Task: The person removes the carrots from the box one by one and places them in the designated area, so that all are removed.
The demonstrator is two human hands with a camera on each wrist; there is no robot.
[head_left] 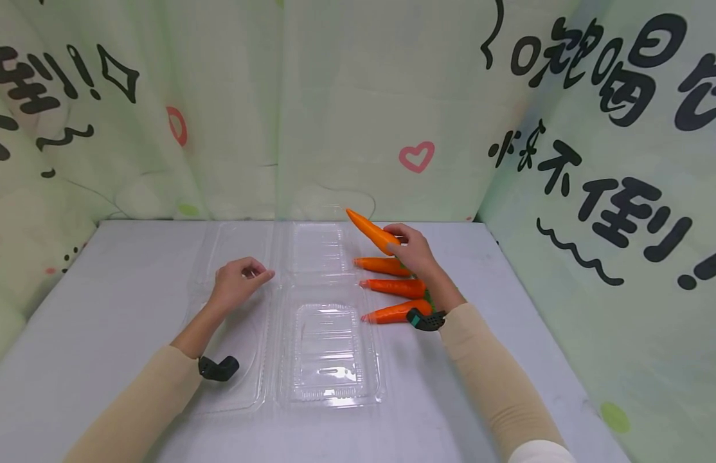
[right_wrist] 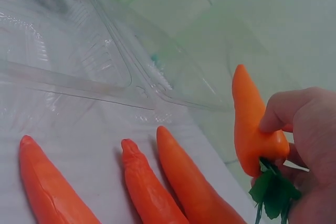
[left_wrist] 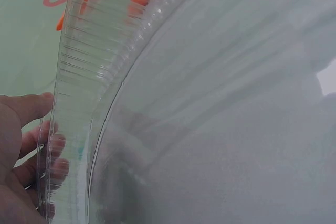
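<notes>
My right hand [head_left: 412, 249] holds an orange carrot [right_wrist: 252, 124] by its thick end, thumb against its side. Its green leaves [right_wrist: 275, 190] hang below the fingers, and its tip [head_left: 358, 217] points up and left in the head view. Three more carrots [head_left: 395, 288] lie side by side under and in front of this hand. My left hand [head_left: 240, 281] is at the edge of a clear plastic clamshell box [left_wrist: 73, 103], thumb on one side and curled fingers showing through the plastic.
A clear tray with ribbed base [head_left: 329, 347] stands in front, a second clear tray [head_left: 317, 247] behind it. Their transparent lids [head_left: 236, 386] spread to the left on the white table [head_left: 132, 270]. Printed curtains [head_left: 335, 128] hang at the back and sides.
</notes>
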